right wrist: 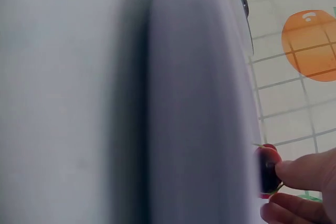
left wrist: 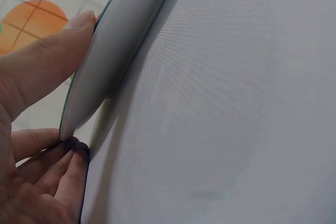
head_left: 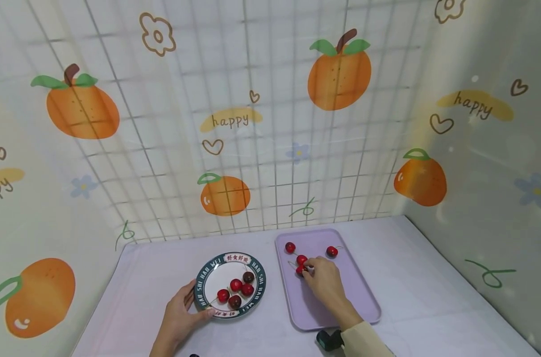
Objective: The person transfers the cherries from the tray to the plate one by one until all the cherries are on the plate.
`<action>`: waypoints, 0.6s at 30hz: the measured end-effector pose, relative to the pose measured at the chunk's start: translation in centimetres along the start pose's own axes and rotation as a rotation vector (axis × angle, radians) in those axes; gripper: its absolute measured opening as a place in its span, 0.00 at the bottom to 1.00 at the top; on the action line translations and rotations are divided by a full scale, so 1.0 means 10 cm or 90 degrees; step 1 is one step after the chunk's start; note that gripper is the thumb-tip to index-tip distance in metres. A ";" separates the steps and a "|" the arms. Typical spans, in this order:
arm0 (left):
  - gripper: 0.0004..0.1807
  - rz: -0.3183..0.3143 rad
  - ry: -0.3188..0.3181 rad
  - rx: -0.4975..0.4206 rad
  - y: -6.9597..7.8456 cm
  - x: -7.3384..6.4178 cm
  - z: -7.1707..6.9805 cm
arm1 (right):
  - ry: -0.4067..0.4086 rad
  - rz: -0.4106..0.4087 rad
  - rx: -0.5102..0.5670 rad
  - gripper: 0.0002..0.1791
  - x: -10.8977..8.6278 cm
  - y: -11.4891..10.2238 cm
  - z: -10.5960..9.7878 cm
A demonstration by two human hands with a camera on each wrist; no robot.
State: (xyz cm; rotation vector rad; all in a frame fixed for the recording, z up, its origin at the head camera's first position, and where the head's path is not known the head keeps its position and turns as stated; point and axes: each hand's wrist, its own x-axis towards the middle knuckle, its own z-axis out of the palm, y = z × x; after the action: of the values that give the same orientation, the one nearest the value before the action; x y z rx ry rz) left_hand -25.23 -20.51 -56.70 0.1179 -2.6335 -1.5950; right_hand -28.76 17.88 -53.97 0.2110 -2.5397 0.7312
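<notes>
At the left rim of a round white plate with a green lettered border, my left hand grips the edge, thumb on the rim. The left wrist view shows the plate's pale side between thumb and fingers. Several red and dark cherries lie on the plate. Over the purple tray, my right hand pinches a cherry between thumb and fingertips; it appears dark in the right wrist view. Right beside it are two more red cherries, and another cherry lies toward the tray's far right.
The white table carries the plate on the left and the tray on the right. A dark object lies by the right sleeve at the tray's near edge. Behind stands a grid wall under a sheet printed with oranges.
</notes>
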 end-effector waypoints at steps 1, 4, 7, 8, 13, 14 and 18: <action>0.66 0.001 0.000 0.000 0.00 0.00 0.00 | 0.000 -0.001 0.000 0.06 0.01 -0.01 -0.01; 0.66 0.004 -0.001 -0.001 0.01 -0.01 -0.01 | -0.003 0.007 -0.001 0.06 0.02 -0.03 -0.03; 0.66 0.009 0.000 -0.002 0.01 -0.01 -0.02 | -0.010 0.016 -0.003 0.05 0.03 -0.04 -0.04; 0.66 0.008 0.000 -0.002 0.01 -0.01 -0.02 | -0.012 0.017 -0.004 0.06 0.03 -0.04 -0.04; 0.67 0.009 0.001 -0.001 -0.01 0.00 -0.01 | -0.007 0.001 -0.006 0.06 0.05 -0.03 -0.02; 0.67 0.011 0.001 -0.001 -0.01 0.00 -0.01 | -0.005 -0.002 -0.007 0.06 0.05 -0.02 -0.02; 0.66 0.017 0.003 -0.001 -0.03 0.01 -0.01 | -0.002 -0.004 -0.006 0.07 0.07 -0.02 -0.01</action>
State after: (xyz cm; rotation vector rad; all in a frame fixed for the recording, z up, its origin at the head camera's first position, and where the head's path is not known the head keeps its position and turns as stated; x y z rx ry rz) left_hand -25.28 -20.71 -56.91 0.0860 -2.6197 -1.5860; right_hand -29.21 17.74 -53.44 0.2171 -2.5444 0.7167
